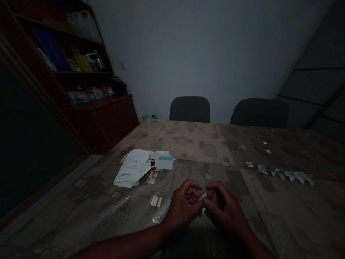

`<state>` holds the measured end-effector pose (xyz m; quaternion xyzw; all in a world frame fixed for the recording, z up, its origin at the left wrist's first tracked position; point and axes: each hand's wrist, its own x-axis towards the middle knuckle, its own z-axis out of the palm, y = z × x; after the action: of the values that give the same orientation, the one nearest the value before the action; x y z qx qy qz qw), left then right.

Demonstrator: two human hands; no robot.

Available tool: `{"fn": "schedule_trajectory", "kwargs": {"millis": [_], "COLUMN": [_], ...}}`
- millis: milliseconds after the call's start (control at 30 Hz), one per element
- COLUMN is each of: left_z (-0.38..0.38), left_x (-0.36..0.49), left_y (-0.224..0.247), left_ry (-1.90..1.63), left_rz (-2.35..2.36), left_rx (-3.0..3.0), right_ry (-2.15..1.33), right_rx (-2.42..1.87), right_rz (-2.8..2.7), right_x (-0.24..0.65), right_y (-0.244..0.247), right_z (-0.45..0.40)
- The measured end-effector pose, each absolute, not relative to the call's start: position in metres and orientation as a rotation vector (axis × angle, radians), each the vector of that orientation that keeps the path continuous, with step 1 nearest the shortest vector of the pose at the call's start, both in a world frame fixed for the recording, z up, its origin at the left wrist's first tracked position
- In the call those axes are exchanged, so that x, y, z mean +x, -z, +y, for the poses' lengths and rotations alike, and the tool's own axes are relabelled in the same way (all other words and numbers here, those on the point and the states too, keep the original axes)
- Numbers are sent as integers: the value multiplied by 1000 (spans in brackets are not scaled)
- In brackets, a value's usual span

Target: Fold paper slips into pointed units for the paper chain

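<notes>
Paper piece [203, 196] is pinched by left hand [185, 204] and right hand [223, 205], near sheets [134, 168] with unreadable print.

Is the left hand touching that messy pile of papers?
Apart: the head view shows patterned table between the left hand and the paper pile.

The left forearm [129, 244], bare, slants in from the near left to the left wrist [164, 229]; the right forearm [256, 244] comes in shorter and steeper from the near right. The left hand [183, 205] and right hand [225, 208] meet just right of the middle, close together, fingers curled inward. The left thumb [196, 208] and right thumb [211, 207] point toward each other, below the bent index fingers, in a pinching pose.
</notes>
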<state>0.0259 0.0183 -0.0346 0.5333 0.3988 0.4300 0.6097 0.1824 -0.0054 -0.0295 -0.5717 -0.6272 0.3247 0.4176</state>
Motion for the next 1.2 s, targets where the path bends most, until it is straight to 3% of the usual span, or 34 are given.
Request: {"fn": "schedule_trajectory", "kwargs": {"millis": [600,1200], "left_z": [18,20], "left_x": [26,27], "left_y": [26,30], "left_ry": [-874,-914], "left_rz": [994,973], "left_rx": [1256,1222], "right_ry": [-1027,-927], "right_rx": [-1330,-1343], "right_rz": [-1433,-1434], "right_x": [182,179], "right_y": [33,29], "right_z": [-5,-8]}}
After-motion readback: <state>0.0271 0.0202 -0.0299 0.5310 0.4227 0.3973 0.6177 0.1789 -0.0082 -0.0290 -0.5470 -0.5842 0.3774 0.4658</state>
